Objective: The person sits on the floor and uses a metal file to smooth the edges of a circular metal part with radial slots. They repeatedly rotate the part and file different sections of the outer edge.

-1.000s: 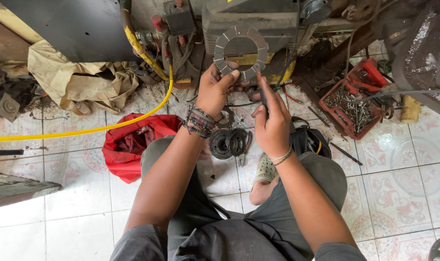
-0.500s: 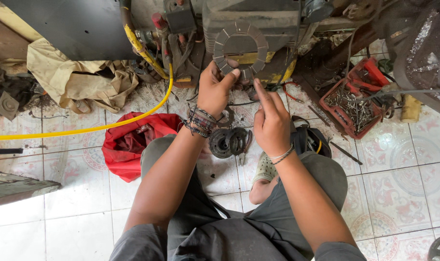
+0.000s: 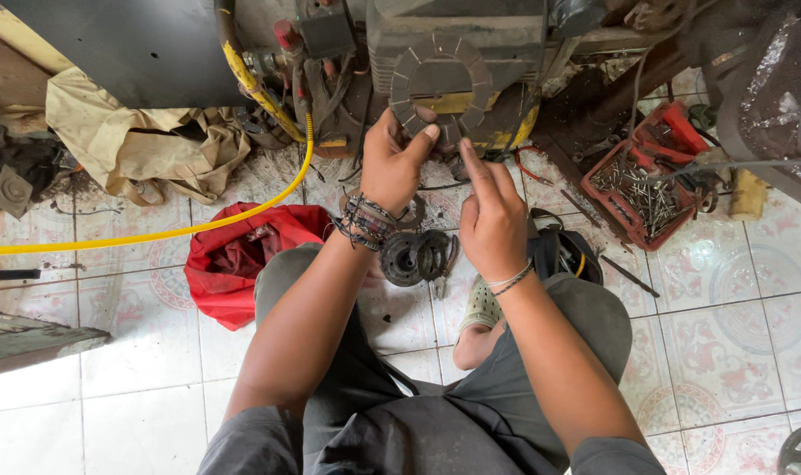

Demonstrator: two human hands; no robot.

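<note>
A grey segmented metal ring (image 3: 406, 72) sits against the front of a dirty machine (image 3: 471, 40). My left hand (image 3: 396, 163), with dark bracelets at the wrist, pinches the ring's lower edge between thumb and fingers. Beside it, just to the right and slightly lower, my right hand (image 3: 491, 220) hovers with fingers extended and nothing in it, its fingertips close under the ring. A round black metal part (image 3: 415, 257) lies on the tiled floor between my knees.
A yellow hose (image 3: 198, 227) curves across the floor from the machine. A red cloth (image 3: 233, 259) lies left of my knee, tan cloth (image 3: 136, 145) behind it. A red tray of bolts (image 3: 638, 189) stands at the right. A black bag (image 3: 563, 255) is beside my right leg.
My left hand stayed at the ring's lower edge. My right hand rose slightly and straightened its fingers toward the ring.
</note>
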